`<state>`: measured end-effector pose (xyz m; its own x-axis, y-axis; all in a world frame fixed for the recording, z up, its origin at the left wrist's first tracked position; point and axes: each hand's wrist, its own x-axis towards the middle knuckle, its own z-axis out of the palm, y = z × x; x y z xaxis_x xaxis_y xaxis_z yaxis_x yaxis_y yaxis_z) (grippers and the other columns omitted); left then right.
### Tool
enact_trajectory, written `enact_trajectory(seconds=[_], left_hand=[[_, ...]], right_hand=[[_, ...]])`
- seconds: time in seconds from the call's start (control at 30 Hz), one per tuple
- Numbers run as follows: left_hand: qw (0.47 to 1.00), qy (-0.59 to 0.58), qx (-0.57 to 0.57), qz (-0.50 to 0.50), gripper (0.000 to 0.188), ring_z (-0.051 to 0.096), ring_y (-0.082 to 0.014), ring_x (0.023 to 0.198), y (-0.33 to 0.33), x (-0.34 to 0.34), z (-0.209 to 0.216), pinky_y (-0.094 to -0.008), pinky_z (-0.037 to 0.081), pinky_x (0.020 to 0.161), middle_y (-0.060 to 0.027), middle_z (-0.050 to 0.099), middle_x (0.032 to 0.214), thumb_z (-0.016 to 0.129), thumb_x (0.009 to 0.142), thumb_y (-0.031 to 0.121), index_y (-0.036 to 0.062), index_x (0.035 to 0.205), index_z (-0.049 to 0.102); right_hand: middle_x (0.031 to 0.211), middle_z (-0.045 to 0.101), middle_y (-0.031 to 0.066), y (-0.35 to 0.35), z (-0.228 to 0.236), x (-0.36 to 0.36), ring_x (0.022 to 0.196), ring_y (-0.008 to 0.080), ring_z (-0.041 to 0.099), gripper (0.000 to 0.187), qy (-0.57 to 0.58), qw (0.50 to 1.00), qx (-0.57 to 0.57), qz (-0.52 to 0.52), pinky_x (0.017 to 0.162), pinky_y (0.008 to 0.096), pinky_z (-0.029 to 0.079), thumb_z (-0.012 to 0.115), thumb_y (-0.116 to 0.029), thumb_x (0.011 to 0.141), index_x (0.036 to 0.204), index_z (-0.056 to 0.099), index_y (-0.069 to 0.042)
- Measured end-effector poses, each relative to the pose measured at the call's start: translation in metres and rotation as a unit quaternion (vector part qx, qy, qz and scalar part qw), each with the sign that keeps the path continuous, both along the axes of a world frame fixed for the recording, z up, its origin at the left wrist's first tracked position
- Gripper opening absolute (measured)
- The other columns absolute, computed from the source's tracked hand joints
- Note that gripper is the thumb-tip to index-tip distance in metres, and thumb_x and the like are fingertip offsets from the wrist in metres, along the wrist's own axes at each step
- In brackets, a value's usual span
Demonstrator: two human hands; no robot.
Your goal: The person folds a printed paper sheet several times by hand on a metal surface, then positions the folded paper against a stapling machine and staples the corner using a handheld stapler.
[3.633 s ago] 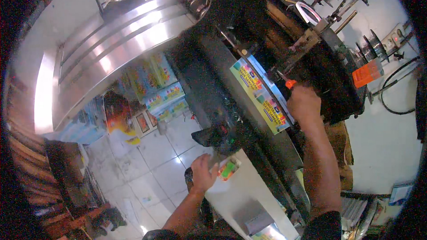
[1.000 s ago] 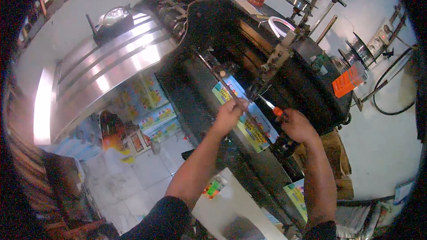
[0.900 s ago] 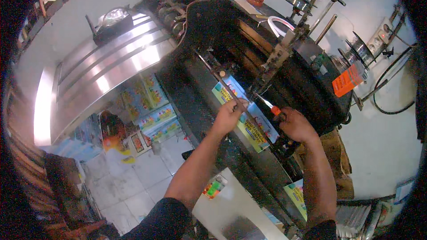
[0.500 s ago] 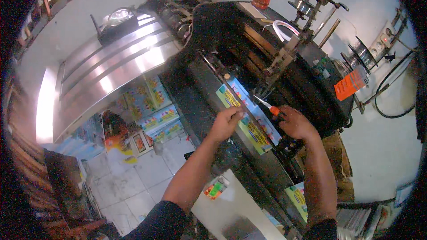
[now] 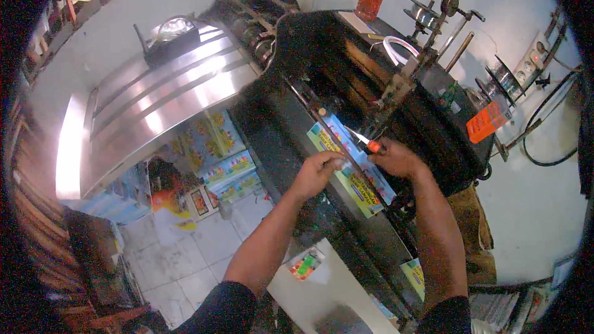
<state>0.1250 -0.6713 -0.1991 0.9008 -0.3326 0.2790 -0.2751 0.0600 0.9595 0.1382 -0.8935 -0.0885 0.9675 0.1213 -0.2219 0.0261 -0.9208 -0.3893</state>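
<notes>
A printed booklet, yellow-green on the near side and blue on the far side, lies along the dark bar of a black machine. My left hand is at its near side, thumb and fingers pinched together; anything between the fingertips is too small to make out. In my right hand is an orange-handled tool with a tapering metal blade, its tip pointing up and left above the booklet's blue side, below the machine's metal head. The gripping fingers partly hide the handle.
Wire spools stand on the machine's right, near an orange card and a bottle of reddish liquid. A sloping metal cover is at left, with printed stacks below. A pale board lies in front.
My right hand has drawn in to the left with the tool, closer to my left hand. The left hand stays beside the booklet, and the whole view has shifted slightly.
</notes>
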Motion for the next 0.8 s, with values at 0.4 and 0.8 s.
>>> enact_trajectory(seconds=[0.4,0.8], left_hand=[[0.985,-0.061,0.12,0.111,0.021,0.062,-0.0326,0.097,0.006,-0.003,-0.01,-0.0375,0.048,0.087,-0.0169,0.065,0.105,0.056,0.092,0.016,0.0031,0.107,0.064],[0.73,0.308,0.595,-0.139,0.069,0.014,-0.03,0.144,0.155,-0.187,-0.24,-0.0694,0.006,0.108,-0.0053,0.038,0.148,0.048,0.087,0.06,0.0154,0.139,0.046]], right_hand=[[0.1,0.063,0.0264,0.008,-0.018,-0.021,0.094,0.0461,0.059,0.028,-0.091,0.992,0.047,-0.078,0.082,0.0522,0.046,0.06,-0.018,0.079,0.099,0.051,-0.001],[0.096,0.061,0.028,-0.013,0.003,-0.074,0.095,0.0458,0.058,0.033,-0.12,0.986,-0.042,-0.107,0.083,0.051,0.046,0.057,-0.017,0.076,0.103,0.054,0.002]])
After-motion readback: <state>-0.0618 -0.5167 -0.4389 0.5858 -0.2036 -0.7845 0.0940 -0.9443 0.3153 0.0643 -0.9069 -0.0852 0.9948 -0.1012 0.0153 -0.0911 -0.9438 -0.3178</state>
